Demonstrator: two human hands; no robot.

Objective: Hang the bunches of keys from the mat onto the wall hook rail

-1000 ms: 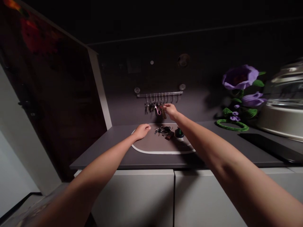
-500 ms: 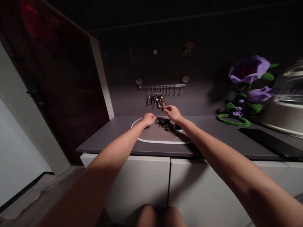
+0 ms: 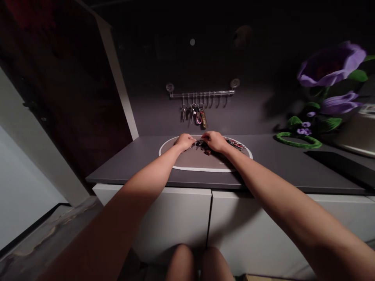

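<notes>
My left hand (image 3: 184,142) rests low over the left part of an oval mat (image 3: 193,162), thumb and fingers pinched together at the edge of a pile of keys (image 3: 200,144). Whatever may be between those fingertips is too small to make out. Over the right side of the same pile is my right hand (image 3: 216,141), its fingers curled down and closed; it hides part of the pile. A small reddish-brown block-like piece (image 3: 208,152) lies just below the pile. To the right of my right wrist lie thin red and silver items (image 3: 236,144).
Behind the mat, a clear hook rail (image 3: 202,94) on the dark wall carries several key rings and a brown tag (image 3: 204,119). Purple cloth flowers (image 3: 331,72) with a green ring base (image 3: 299,140) stand at right, near a flat black panel (image 3: 340,168).
My right hand has come down from the brown tag on the rail to the pile of keys. The tag hangs free of it. My left hand stays beside the pile. The view has shifted slightly.
</notes>
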